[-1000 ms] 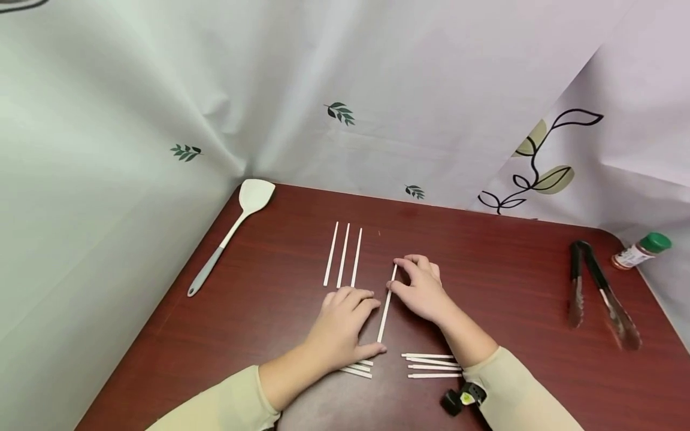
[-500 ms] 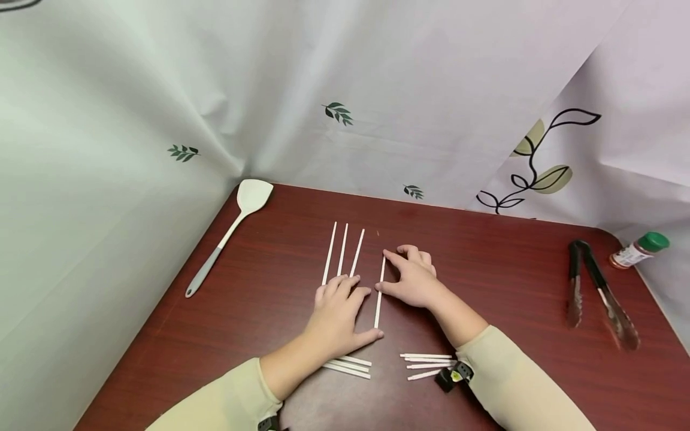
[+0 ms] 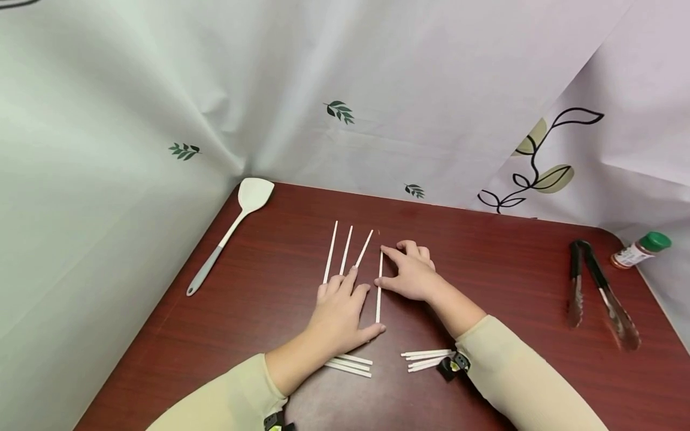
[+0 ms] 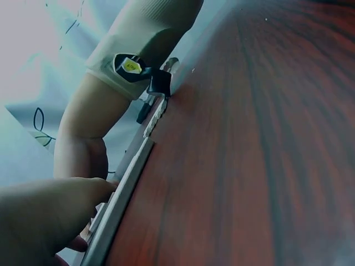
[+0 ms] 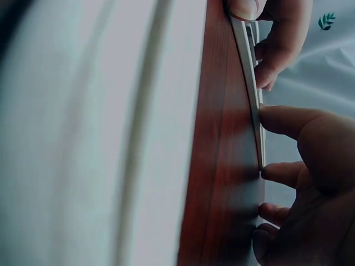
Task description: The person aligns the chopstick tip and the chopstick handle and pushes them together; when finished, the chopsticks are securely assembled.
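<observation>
A thin white stick lies lengthwise between my hands in the head view. My right hand touches it from the right, with thumb and forefinger tips set apart along its upper half. At its near end rests the thumb of my left hand, whose other fingers spread forward over three white sticks. The rightmost of those leans to the right, and the hand hides their near ends. The right wrist view shows the right fingertips against the side of the stick, not wrapped round it.
Two groups of white sticks lie nearer, one by the left wrist and one by the right cuff. A white spatula lies left. Metal tongs and a green-capped jar are at right, before a cloth backdrop.
The stick between my hands has shifted left and slightly away, with both hands following. The rightmost of the three sticks now leans right. The sticks by the right cuff have been nudged askew.
</observation>
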Demonstrator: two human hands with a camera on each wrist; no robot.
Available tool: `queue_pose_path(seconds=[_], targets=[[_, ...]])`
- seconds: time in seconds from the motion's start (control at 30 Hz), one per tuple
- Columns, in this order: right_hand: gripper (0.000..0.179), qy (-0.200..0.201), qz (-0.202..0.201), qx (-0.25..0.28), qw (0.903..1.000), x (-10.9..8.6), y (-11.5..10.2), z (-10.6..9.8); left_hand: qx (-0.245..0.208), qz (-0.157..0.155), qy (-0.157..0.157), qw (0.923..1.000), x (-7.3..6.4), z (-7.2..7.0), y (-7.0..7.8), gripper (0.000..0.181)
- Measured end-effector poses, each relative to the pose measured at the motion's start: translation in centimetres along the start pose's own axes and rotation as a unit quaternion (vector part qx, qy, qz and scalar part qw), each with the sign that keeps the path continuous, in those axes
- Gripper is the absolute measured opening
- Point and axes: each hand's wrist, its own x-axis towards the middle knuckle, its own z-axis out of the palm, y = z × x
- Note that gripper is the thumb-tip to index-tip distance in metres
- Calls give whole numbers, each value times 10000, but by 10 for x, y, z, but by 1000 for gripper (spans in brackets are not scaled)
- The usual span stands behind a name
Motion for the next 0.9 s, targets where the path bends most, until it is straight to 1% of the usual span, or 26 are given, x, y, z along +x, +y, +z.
queue_pose_path(seconds=[0.2, 0.4, 0.5, 0.8, 0.9], targets=[[82, 18, -32, 7, 10000, 1, -2, -2, 47, -46, -209, 9998, 3, -1, 4, 92], [80, -138, -74, -78, 9998, 4, -6, -4, 78, -86, -275, 9996, 4, 0, 4, 100], [79, -217, -27, -119, 9997, 8, -7, -7, 88, -103, -284, 9995, 5, 0, 4, 102], [78, -386, 121, -275, 9988, 28, -8, -13, 104, -49, -334, 9994, 11, -1, 0, 99], [79, -387, 186, -260, 9987, 33, -8, -15, 105, 34, -225, 9997, 12, -2, -2, 93]])
